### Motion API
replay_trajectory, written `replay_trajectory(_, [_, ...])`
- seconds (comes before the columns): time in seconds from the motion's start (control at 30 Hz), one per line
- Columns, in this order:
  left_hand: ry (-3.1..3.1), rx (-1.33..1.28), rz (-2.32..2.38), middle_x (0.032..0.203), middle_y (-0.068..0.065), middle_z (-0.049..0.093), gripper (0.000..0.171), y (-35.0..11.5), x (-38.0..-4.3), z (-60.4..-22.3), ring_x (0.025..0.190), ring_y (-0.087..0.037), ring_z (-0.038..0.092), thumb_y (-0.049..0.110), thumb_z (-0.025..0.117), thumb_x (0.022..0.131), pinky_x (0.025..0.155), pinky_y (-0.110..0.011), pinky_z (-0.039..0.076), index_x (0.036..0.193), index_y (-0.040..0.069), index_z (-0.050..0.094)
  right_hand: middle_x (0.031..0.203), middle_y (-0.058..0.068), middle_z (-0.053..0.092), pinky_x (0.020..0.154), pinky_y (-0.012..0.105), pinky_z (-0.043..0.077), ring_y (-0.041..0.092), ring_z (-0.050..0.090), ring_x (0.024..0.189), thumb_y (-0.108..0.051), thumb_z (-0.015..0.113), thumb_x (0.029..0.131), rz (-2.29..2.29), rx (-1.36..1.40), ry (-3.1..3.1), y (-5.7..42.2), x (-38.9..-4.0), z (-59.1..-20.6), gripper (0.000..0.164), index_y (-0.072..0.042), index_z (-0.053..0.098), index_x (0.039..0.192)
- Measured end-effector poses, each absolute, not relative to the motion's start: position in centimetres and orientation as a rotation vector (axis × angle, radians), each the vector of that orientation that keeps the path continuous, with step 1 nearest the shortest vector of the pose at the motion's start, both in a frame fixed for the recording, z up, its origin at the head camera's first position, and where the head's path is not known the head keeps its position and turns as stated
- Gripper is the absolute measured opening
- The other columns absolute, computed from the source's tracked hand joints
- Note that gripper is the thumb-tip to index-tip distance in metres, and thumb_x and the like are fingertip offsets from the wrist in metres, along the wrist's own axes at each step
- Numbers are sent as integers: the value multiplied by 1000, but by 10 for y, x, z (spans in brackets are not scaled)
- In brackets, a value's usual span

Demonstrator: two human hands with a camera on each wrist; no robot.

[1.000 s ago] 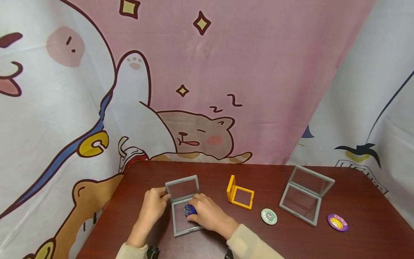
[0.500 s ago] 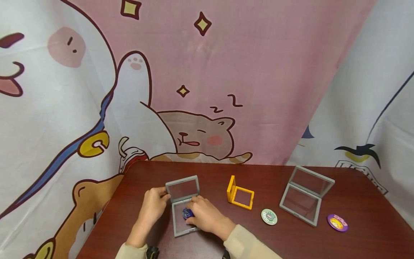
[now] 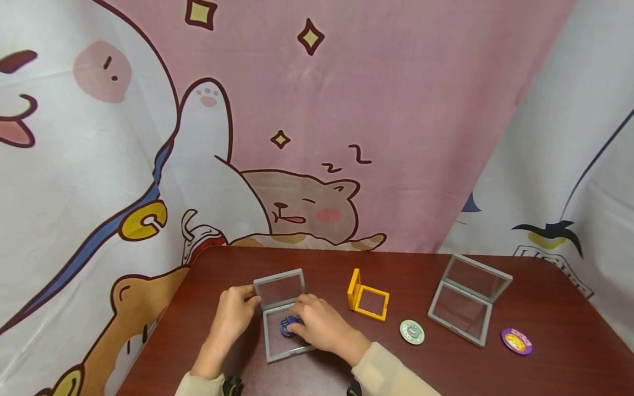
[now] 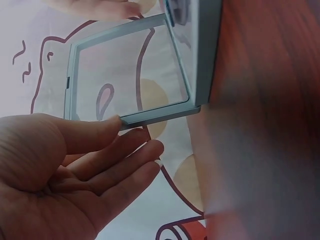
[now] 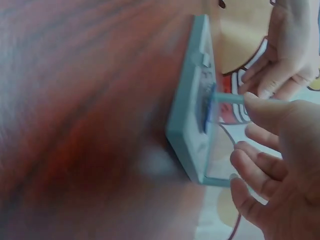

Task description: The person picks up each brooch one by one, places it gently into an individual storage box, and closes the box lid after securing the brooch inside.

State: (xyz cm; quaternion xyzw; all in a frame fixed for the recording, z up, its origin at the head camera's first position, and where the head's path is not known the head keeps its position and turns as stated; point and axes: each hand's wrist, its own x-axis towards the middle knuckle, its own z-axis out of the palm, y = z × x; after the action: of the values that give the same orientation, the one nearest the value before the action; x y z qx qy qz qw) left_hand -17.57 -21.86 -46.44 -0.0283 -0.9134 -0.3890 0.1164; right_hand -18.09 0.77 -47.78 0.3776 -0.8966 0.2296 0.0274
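Note:
A grey hinged display frame (image 3: 266, 335) with clear windows stands opened on the table, its lid raised at the back. My left hand (image 3: 235, 313) pinches the lid's left edge between thumb and fingers; the thumb (image 4: 107, 131) lies along the rim in the left wrist view. Inside the lower half is a round blue badge (image 3: 285, 325), partly hidden by my right hand (image 3: 322, 325) in the head view. In the right wrist view the badge (image 5: 209, 109) leans over the clear film, and the loosely bent right fingers (image 5: 255, 162) stand apart from it.
A small yellow hinged frame (image 3: 385, 306) stands opened right of the hands. Farther right is another opened grey frame (image 3: 454, 329). A pale green round badge (image 3: 412, 332) and a purple one (image 3: 517, 341) lie on the dark red table (image 3: 391, 374). A cartoon curtain (image 3: 421, 137) hangs behind.
The right hand first brings the blue badge slightly toward the frame's front, then shifts up and right, leaving more of the badge showing. The left hand keeps its place at the lid.

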Motion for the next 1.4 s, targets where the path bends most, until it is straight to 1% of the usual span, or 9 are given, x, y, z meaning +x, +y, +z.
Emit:
replay_trajectory(0.3, [-2646,-89,-1131,102,-20,77,28,-220,-175,-460,95,-30,75,-6,76,90,76,-44,60,118,-9,74,113,2,68,86,32,56,14,60,100,-22,76,98,886,956,-2588,19,-186,-459,26,-6,73,118])
replay_trajectory(0.5, [-2623,-77,-1087,124,-26,71,42,-219,-175,-457,113,-38,70,-2,78,89,91,-55,56,129,-8,68,132,7,63,100,40,53,21,58,119,-29,75,98,926,834,-2618,22,-190,-450,46,-7,64,137])
replay_trajectory(0.6, [-2612,-63,-1093,127,-26,69,44,-218,-175,-455,88,-30,71,1,80,90,90,-53,55,131,-6,68,146,13,56,108,48,48,29,54,133,-33,74,98,956,808,-2673,22,-193,-449,62,-5,54,149])
replay_trajectory(0.67, [-2610,-51,-1120,129,-25,69,45,-217,-175,-454,66,-20,59,4,79,91,86,-50,54,133,-5,67,154,15,50,111,53,44,34,49,140,-36,73,98,979,795,-2722,22,-194,-449,71,-5,46,155])
replay_trajectory(0.73, [-2609,-42,-1137,130,-24,69,45,-216,-175,-454,65,-15,53,7,79,93,86,-49,53,134,-5,67,159,17,45,113,55,41,36,46,144,-38,72,98,993,791,-2762,23,-196,-450,75,-5,41,159])
replay_trajectory(0.77, [-2609,-36,-1149,130,-24,69,44,-215,-175,-453,66,-16,56,9,78,94,87,-49,54,134,-5,67,160,17,44,114,56,40,37,44,145,-39,72,99,996,790,-2777,23,-196,-451,76,-5,40,159])
replay_trajectory(0.87, [-2593,-42,-1159,125,-23,71,41,-215,-174,-453,95,-25,71,13,76,97,91,-52,56,132,-6,68,161,16,43,115,54,39,35,44,146,-38,71,100,991,803,-2805,24,-197,-453,75,-5,40,160])
replay_trajectory(0.93, [-2579,-46,-1164,123,-22,72,38,-215,-174,-453,111,-31,71,14,74,99,93,-53,56,130,-6,69,160,15,44,115,53,39,34,44,146,-37,70,101,983,818,-2808,25,-197,-454,73,-5,41,159])
replay_trajectory(1.4, [-2604,-48,-1176,120,-22,73,30,-215,-169,-444,117,-37,68,13,72,100,96,-55,54,121,-8,74,152,15,53,111,46,45,28,55,136,-21,65,105,1148,879,-2720,27,-194,-455,55,-2,47,154])
